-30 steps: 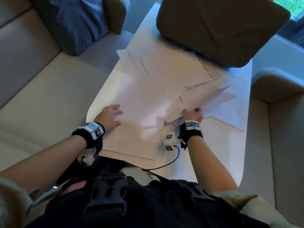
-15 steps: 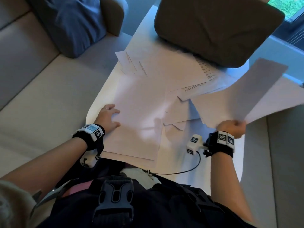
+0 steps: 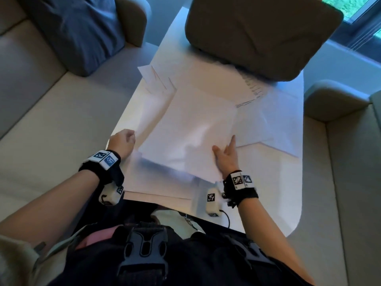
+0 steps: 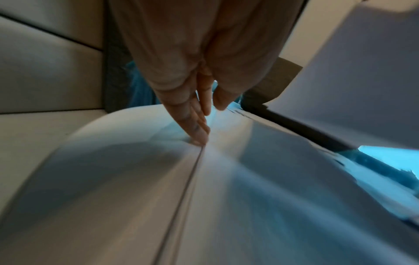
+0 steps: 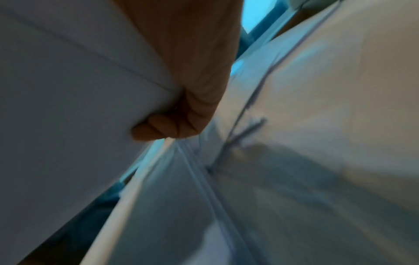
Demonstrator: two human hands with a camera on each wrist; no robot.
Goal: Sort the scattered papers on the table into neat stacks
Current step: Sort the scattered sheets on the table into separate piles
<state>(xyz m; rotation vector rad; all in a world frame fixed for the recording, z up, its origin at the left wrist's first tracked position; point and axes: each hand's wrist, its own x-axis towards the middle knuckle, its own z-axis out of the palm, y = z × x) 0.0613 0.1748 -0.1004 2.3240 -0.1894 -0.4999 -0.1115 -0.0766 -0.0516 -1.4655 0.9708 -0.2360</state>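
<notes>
The person stands at the near end of a white table (image 3: 257, 203) strewn with white papers. The right hand (image 3: 225, 156) holds a sheet (image 3: 191, 133) that is raised a little above the table's near-middle, tilted over the stack (image 3: 165, 180) that lies at the near edge. In the head view the thumb and forefinger show straight on top of the sheet at its near right corner; in the right wrist view the other fingers (image 5: 158, 127) are curled beneath the sheet (image 5: 68, 98), so the hand pinches it between them.

The left hand (image 3: 121, 142) rests at the left edge of the stack, just beside the lifted sheet. The left wrist view shows its fingers (image 4: 197, 129) straight and pointed down, their tips pressing the paper (image 4: 136, 179) on the table; it grasps nothing.

More loose papers (image 3: 263, 112) lie farther off and to the right, overlapping one another, some with printed lines, and a few smaller sheets (image 3: 156, 77) sit at the far left of the table. A brown cushion (image 3: 257, 32) rests on the table's far end, its near edge over the papers. A dark blue cushion (image 3: 82, 27) lies on the beige sofa (image 3: 41, 120) to the left.
</notes>
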